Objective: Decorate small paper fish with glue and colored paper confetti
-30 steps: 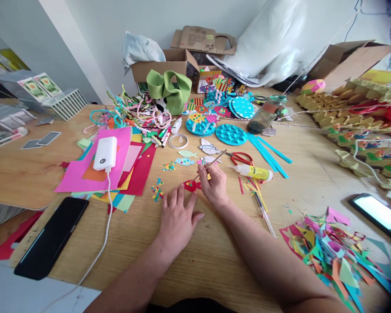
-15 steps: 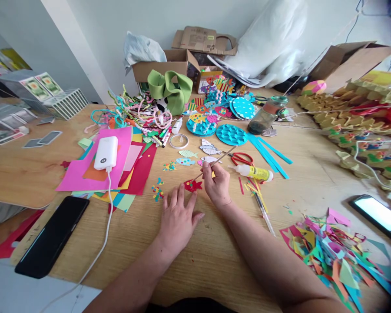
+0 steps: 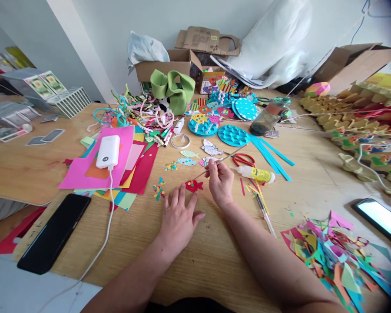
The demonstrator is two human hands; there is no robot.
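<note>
A thin wooden stick (image 3: 226, 159) is pinched in my right hand (image 3: 220, 182), its lower tip close above a red paper fish (image 3: 194, 186) with small coloured dots on it. My left hand (image 3: 178, 217) lies flat on the table, fingers spread, with its fingertips at the near left edge of that fish. Small paper dots (image 3: 158, 189) lie left of the fish, and a second pile of dots (image 3: 171, 165) sits farther back. Behind my right hand are several other paper fish (image 3: 187, 161).
A glue bottle (image 3: 256, 174) and red-handled scissors (image 3: 244, 160) lie right of my hand. Coloured paper sheets (image 3: 143, 174) hold a white power bank (image 3: 107, 151). Paper scraps (image 3: 335, 256) pile up at the right. Blue paper discs (image 3: 233, 135) and a glass jar (image 3: 269, 117) stand behind.
My right hand has shifted slightly right, and the stick now lies lower, its tip nearer the fish's upper edge. My left hand stays in place. The whole view has shifted a little.
</note>
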